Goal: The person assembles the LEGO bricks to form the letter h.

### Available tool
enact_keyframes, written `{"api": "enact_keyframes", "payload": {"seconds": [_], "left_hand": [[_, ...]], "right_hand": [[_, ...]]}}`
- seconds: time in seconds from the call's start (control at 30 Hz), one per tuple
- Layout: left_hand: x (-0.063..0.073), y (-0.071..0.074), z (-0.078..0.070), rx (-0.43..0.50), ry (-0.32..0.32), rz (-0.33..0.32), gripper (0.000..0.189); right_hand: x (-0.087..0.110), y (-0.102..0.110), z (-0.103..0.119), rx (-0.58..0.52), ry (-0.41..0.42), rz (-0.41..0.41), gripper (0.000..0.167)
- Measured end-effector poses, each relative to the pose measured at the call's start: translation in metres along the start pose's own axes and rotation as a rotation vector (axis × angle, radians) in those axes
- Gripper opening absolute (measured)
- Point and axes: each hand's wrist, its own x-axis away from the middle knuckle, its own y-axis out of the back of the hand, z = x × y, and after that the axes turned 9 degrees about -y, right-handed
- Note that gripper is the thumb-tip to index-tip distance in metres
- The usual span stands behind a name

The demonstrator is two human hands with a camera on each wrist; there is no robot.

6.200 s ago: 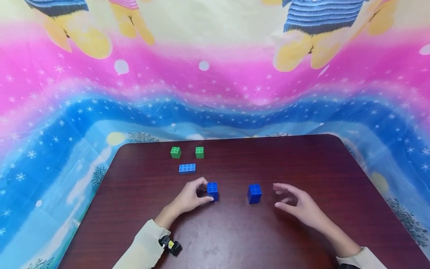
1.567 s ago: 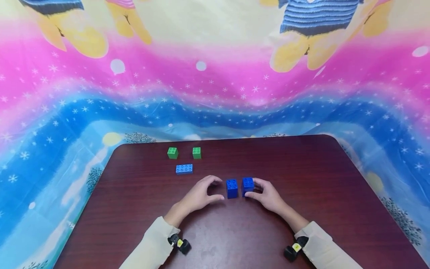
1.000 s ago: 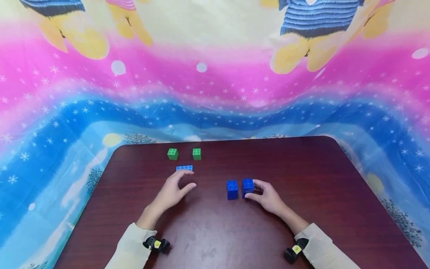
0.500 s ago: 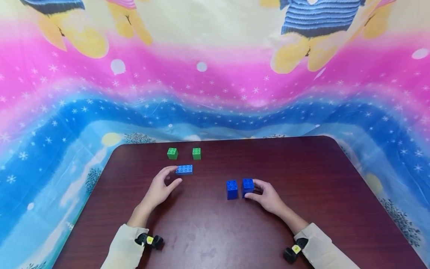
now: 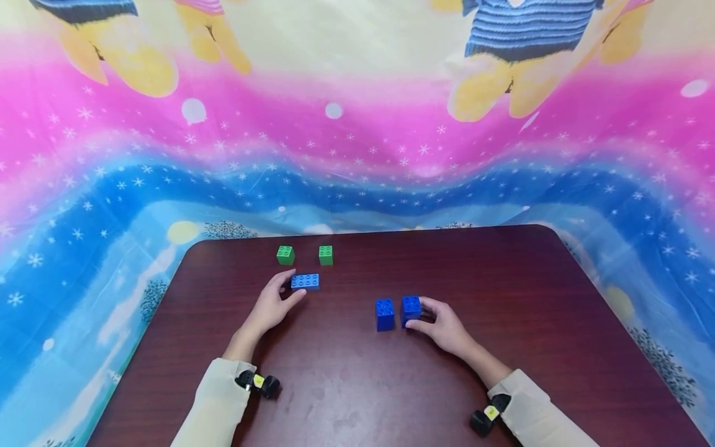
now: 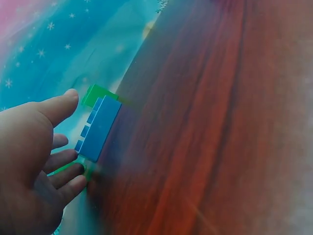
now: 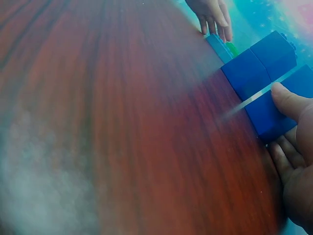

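A light blue eight-stud toy building brick (image 5: pixel 305 282) lies flat on the table. My left hand (image 5: pixel 270 304) reaches around its left end, fingers behind and thumb in front. In the left wrist view a gap shows between the thumb and the light blue brick (image 6: pixel 100 128). My right hand (image 5: pixel 444 326) holds the right-hand dark blue brick stack (image 5: pixel 411 308) at its right side, thumb on the near face. Just left of it stands another dark blue stack (image 5: pixel 384 315), separated by a narrow gap. A seam in the right wrist view shows this left stack (image 7: pixel 259 66) is two bricks high.
Two green four-stud bricks stand near the back edge, one at left (image 5: pixel 285 255) and one to its right (image 5: pixel 326 255). The dark wooden table (image 5: pixel 475 267) meets a printed cloth (image 5: pixel 357 155) behind. Both wrists wear small black cameras.
My left hand has left the dark blue stacks and moved left to the light blue brick. Earlier the two stacks came closer together. My right hand has stayed on its stack lately.
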Motion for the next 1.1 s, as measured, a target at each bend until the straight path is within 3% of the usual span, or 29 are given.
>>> {"api": "enact_keyframes", "payload": {"seconds": [0.3, 1.1], "left_hand": [[-0.006, 0.001, 0.006, 0.034, 0.074, 0.035, 0.066], [-0.015, -0.003, 0.010, -0.057, 0.061, 0.014, 0.048]], "right_hand": [[0.000, -0.001, -0.003, 0.000, 0.004, -0.003, 0.039], [0.000, -0.001, -0.003, 0.007, 0.008, -0.004, 0.040]]}}
